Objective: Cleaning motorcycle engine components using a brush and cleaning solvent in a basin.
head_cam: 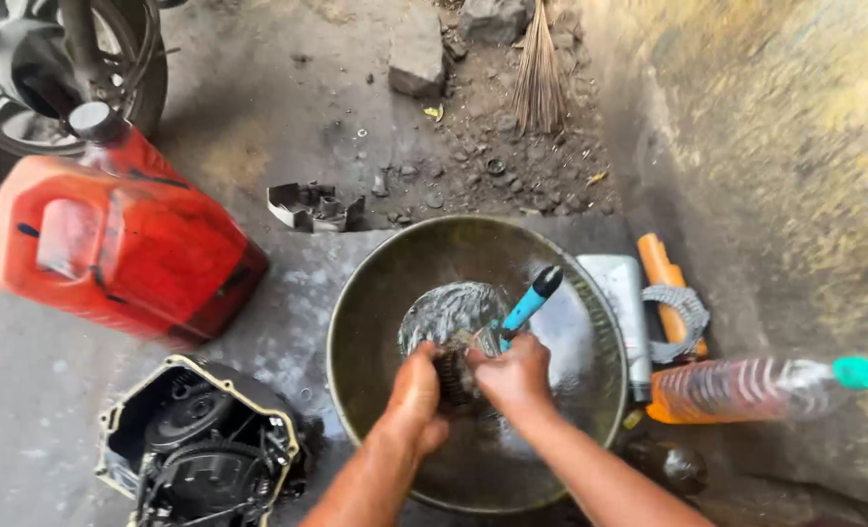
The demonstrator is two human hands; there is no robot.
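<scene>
A wide metal basin (356, 322) sits on the concrete floor with liquid in its bottom. Over its middle, my left hand (416, 390) grips a dark toothed metal part (451, 371), held just above the liquid. My right hand (514, 376) is closed on a brush with a blue and black handle (532, 300), its handle pointing up and to the right, its head pressed against the metal part. Both forearms enter from the bottom edge.
A red jerrycan (122, 239) lies at the left, below a motorcycle wheel (24, 59). An open engine cover (200, 444) lies at bottom left. A plastic bottle with a teal cap (756, 385), an orange tool (668, 283), a grey container (620, 293) and a broom (539, 68) are at right.
</scene>
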